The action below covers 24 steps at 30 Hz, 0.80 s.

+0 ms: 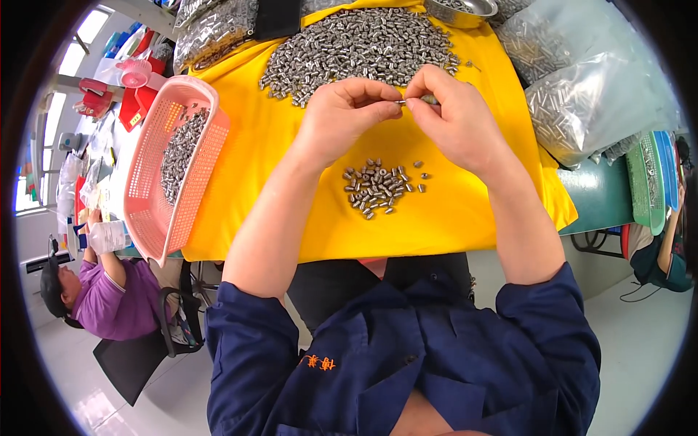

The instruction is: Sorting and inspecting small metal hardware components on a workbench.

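Observation:
My left hand (342, 120) and my right hand (458, 120) meet above the yellow cloth, fingertips almost touching. Each is closed in a pinch. A small, thin metal piece (401, 102) shows between the fingertips; its exact kind is too small to tell. A dull greenish end (430, 99) of something pokes out between my right thumb and fingers, the rest hidden by them. Below my hands lies a small pile of short silvery metal cylinders (374, 187), some with a hole visible in the end. Beyond my hands spreads a much larger heap of similar cylinders (356, 47).
A pink perforated basket (207, 171) at the left holds more metal parts. Clear bags of metal parts (563, 116) stand at the right, a metal bowl (480, 9) at the back. Green baskets (643, 189) sit farther right. One person (120, 298) sits at left, another at right.

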{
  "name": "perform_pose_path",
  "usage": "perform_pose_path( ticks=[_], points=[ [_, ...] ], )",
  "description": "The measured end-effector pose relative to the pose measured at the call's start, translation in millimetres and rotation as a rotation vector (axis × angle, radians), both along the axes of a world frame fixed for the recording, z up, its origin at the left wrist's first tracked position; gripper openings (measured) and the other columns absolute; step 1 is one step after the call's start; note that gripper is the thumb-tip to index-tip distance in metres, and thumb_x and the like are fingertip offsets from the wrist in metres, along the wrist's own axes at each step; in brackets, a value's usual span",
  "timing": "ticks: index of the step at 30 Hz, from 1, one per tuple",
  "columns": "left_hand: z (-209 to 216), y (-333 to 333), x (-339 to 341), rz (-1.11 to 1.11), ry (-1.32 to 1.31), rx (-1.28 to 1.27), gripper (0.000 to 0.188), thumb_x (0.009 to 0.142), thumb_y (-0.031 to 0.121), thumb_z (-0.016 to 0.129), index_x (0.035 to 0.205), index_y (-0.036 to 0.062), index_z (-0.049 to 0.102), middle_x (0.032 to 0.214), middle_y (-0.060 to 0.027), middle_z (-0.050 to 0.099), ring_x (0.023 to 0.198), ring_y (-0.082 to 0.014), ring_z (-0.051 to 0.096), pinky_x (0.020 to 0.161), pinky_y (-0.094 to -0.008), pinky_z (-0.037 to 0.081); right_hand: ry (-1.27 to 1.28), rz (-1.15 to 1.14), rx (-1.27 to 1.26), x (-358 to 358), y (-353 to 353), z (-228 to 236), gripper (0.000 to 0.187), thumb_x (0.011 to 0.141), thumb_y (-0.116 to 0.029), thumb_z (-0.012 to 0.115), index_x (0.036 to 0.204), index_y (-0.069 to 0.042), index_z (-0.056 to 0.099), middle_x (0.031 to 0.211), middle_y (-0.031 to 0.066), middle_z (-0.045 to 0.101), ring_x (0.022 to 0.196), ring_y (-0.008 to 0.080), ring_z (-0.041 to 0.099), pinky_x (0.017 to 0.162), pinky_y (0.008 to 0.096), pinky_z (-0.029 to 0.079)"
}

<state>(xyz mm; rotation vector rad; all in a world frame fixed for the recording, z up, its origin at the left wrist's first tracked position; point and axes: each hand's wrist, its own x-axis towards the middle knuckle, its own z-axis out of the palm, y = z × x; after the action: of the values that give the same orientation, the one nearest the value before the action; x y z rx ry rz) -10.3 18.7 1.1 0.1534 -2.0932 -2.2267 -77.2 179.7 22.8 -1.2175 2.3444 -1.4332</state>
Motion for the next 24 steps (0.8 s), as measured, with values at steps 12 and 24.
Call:
perform_pose_path(
  ticks=[12,24],
  points=[
    [0.0,-10.3,-1.7,0.171,-0.075,-0.634,0.017,0.075,0.004,0.063,0.092,0.0019,0.064,0.079,-0.0031,0.063,0.071,-0.0078,0.058,0.066,-0.0196,0.047,0.163,-0.156,0.000,9.9,-2.0,0.6,0.007,0.078,-0.008,0.051,0.081,-0.002,0.047,0.067,0.0150,0.055,0.064,0.0333,0.055,0.057,0.0400,0.042],
    [-7.0,-4.5,-0.8,0.008,0.023,0.397,0.016,0.084,0.005,0.055,0.099,0.0006,0.058,0.086,-0.0042,0.060,0.080,-0.0123,0.059,0.074,-0.0233,0.047,-0.125,-0.095,-0.137,7.0,-3.1,1.3,0.008,0.079,-0.009,0.055,0.081,-0.002,0.052,0.068,0.0042,0.055,0.056,0.0102,0.046,0.051,0.0251,0.038]
  ],
)
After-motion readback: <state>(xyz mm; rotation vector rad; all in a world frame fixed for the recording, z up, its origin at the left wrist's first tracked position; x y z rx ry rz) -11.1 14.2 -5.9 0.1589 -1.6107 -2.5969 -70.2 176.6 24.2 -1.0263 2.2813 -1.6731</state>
